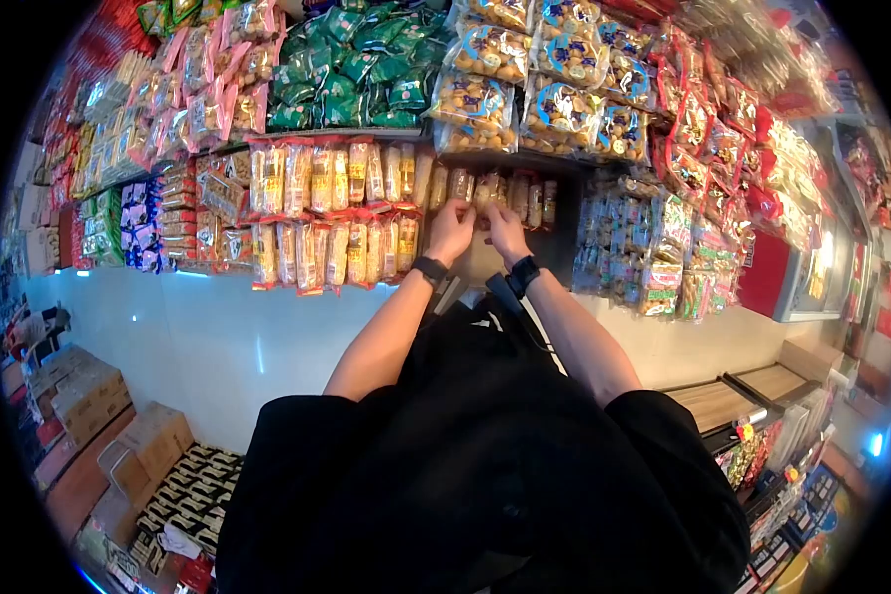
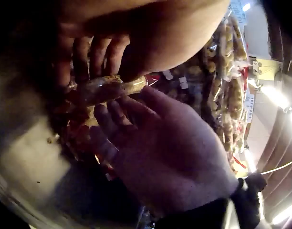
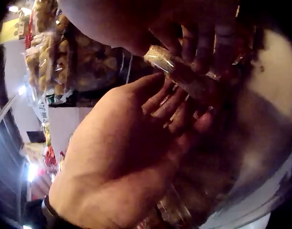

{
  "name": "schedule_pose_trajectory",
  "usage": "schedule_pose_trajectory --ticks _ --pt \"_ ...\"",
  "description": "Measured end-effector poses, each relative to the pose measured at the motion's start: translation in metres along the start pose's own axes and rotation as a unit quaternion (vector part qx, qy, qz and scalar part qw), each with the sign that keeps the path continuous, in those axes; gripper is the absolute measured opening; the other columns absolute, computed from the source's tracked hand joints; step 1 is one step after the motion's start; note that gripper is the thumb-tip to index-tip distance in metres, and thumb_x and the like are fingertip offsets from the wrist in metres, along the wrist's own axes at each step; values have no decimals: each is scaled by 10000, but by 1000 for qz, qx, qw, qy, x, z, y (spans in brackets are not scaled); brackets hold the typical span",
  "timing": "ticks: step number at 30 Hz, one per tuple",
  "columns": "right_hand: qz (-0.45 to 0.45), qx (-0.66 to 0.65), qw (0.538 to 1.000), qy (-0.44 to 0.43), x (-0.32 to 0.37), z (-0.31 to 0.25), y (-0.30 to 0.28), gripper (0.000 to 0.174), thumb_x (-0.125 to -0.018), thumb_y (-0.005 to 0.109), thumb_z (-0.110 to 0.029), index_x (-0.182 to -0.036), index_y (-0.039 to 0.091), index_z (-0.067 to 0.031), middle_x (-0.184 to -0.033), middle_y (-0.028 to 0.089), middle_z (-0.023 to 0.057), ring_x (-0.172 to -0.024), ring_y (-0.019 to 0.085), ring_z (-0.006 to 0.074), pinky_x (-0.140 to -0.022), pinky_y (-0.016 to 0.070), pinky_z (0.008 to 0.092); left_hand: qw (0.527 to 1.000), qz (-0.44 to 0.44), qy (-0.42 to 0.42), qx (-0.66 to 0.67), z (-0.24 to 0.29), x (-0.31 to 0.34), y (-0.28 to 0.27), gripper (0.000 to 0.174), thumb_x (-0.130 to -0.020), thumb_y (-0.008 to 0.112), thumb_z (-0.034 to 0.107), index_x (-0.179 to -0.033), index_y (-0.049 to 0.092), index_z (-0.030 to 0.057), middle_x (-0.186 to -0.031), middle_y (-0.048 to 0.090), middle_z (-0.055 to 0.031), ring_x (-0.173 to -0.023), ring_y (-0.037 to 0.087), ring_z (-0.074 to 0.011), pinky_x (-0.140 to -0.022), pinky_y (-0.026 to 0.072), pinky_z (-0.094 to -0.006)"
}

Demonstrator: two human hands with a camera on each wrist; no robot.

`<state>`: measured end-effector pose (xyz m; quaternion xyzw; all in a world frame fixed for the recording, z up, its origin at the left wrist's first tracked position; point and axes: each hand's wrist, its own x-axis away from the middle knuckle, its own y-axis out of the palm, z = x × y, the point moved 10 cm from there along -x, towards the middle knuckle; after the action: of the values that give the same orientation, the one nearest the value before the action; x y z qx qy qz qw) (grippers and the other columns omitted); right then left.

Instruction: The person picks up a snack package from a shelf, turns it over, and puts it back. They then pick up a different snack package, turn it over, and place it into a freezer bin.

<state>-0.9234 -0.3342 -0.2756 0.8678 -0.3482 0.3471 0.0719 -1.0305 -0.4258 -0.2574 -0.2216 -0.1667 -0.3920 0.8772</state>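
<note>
Both hands meet at a clear-wrapped snack packet [image 1: 489,188] in the dark shelf bay. The left hand [image 1: 450,234] is on its left and the right hand [image 1: 507,236] on its right. In the left wrist view the packet [image 2: 112,89] lies between the left hand [image 2: 170,152], fingers bent, and the right hand [image 2: 151,38] above. The right wrist view shows the packet's pale end [image 3: 160,59] between the bent fingers of the right hand [image 3: 117,152] and the left hand [image 3: 193,24]. Shadow hides some of the fingertips.
Wrapped snack sticks [image 1: 322,178] fill the shelf on the left, with green packets [image 1: 356,64] above. Bagged round snacks [image 1: 564,104] lie behind, and more bags [image 1: 634,238] stand right of the bay. Small packets [image 1: 535,201] sit in the bay beside the right hand.
</note>
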Motion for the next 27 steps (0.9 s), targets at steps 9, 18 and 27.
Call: schedule_pose_trajectory --ticks 9,18,27 --pt "59 33 988 -142 91 -69 -24 315 -931 637 -273 -1050 658 17 -915 697 77 -809 628 125 -716 490 272 984 -93 68 133 48 54 -8 269 -948 620 203 -1125 559 10 -972 626 -49 -860 590 -117 -703 476 -266" --pt "78 -101 974 -186 169 -106 -55 299 -958 598 -259 -1117 658 -12 -895 662 14 -745 569 63 -614 461 225 963 -155 103 196 139 115 -6 262 -925 659 177 -1100 592 -7 -981 641 -41 -816 603 -83 -717 501 -240" --pt "142 -177 929 -291 268 -119 -132 275 -947 616 -173 -1146 624 17 -1012 674 52 -906 609 96 -787 497 253 925 -287 156 197 204 181 63 257 -957 613 180 -1149 590 12 -978 650 -36 -854 610 -77 -711 509 -251"
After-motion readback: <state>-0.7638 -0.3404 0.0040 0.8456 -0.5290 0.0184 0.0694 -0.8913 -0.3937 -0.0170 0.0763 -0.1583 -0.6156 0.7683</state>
